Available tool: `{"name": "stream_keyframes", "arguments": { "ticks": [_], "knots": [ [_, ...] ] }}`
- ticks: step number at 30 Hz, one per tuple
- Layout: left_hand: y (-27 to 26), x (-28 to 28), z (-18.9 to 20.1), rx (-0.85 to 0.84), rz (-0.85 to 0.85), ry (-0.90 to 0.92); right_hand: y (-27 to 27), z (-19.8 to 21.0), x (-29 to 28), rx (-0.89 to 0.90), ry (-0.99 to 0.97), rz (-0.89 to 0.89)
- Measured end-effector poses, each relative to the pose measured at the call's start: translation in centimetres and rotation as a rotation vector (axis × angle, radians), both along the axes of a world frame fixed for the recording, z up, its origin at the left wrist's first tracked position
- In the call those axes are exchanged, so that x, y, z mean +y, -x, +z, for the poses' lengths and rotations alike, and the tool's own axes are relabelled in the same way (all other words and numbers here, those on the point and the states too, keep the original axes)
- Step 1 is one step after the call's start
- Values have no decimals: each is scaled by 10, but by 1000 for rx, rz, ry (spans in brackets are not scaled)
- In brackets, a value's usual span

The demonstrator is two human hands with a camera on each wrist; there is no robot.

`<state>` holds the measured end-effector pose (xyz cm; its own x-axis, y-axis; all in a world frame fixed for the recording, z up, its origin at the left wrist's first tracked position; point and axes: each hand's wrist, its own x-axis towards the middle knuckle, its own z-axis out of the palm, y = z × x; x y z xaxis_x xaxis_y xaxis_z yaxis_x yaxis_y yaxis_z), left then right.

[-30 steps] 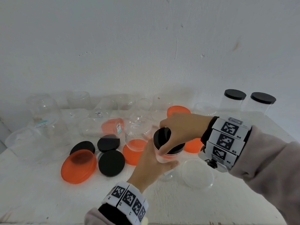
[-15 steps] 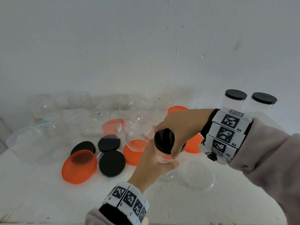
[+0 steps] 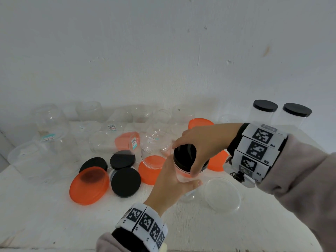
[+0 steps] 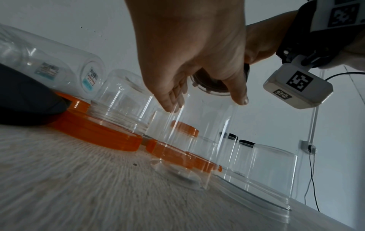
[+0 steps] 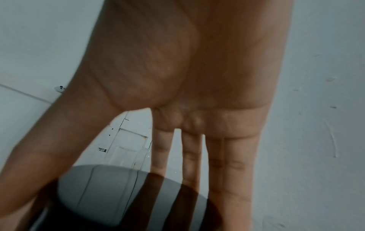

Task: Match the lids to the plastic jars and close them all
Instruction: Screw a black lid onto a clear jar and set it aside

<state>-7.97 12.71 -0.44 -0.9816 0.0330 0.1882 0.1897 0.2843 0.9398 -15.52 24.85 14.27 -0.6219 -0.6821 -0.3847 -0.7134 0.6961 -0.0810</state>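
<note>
Your right hand (image 3: 203,142) grips a black lid (image 3: 185,155) atop the clear jar (image 3: 183,176) your left hand (image 3: 171,182) steadies on the surface (image 3: 54,215). Two capped jars (image 3: 264,113) stand behind; many remain open.

In the head view the right hand (image 3: 203,144) covers the far edge of the black lid (image 3: 185,155), and the left hand (image 3: 169,186) hides most of the clear jar (image 3: 181,176) below it. Whether the lid is fully seated cannot be told. The orange lid (image 3: 217,162) behind shows only in part. In the right wrist view the thumb tip runs off the lower edge.
</note>
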Motion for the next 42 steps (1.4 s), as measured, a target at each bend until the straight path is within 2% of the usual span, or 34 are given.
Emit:
{"name": "stream_keyframes", "arguments": {
  "ticks": [4,9,13,17,23,28,31,34,39,42],
  "knots": [
    [0,0,-1,2,3,4,0,0,-1,46,19,17],
    [1,0,-2,2,13,31,-4,-8,-2,154,10,-49],
    [2,0,-3,-4,20,37,-7,-4,-3,75,-22,-105],
    [2,0,-3,-1,19,34,-9,-1,-3,-7,-99,-27],
    [2,0,-5,-24,32,49,-6,2,-3,35,-46,-2],
    [1,1,-4,-20,28,34,-9,-10,-4,156,-19,-83],
    [1,0,-5,-16,25,36,-9,-7,-3,76,-6,-124],
    [1,1,-5,-5,27,37,-8,2,0,-58,-66,-66],
    [1,1,-3,4,20,28,-3,3,2,-23,0,-12],
    [0,2,1,29,14,18,-2,-2,2,43,21,-58]
  ]
}}
